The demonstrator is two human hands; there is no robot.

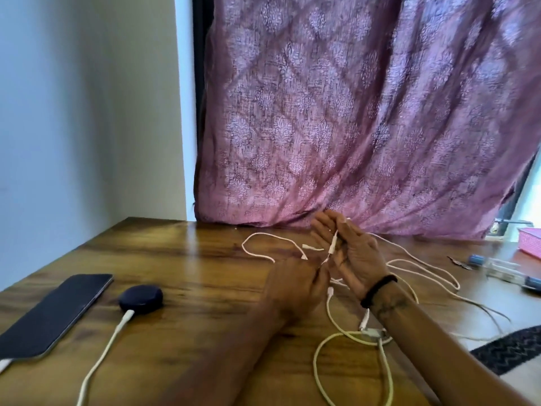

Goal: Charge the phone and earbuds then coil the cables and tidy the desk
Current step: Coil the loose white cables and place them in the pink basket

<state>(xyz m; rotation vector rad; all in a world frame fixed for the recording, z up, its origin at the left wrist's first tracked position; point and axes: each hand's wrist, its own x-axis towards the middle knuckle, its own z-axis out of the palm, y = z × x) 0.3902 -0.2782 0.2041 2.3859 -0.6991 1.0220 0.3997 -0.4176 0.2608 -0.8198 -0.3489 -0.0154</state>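
- Snag risk: loose white cables [345,326] tangled at 5 o'clock on bench [181,259].
- Right hand [355,253] pinching thin cable [333,246]; left hand [295,284] curled, contents unclear.
- Phone [49,315], earbuds case [141,298] at 8 o'clock, plugged in; tugging could unplug.

I'm looking at a room in a home, most likely a bedroom or study corner. My hands are over a wooden desk [181,259] pushed against a plain pale wall [87,112] to their left. Right behind them hangs a thin mauve curtain [351,112] with a printed motif, the household kind, with daylight at a window [530,194] past its edge, far right. Personal electronics lie around: a phone [55,312] and a round earbud case [140,298] on a white cable, left of my hands. A patterned dark rug [509,350] shows beyond the desk edge, lower right.
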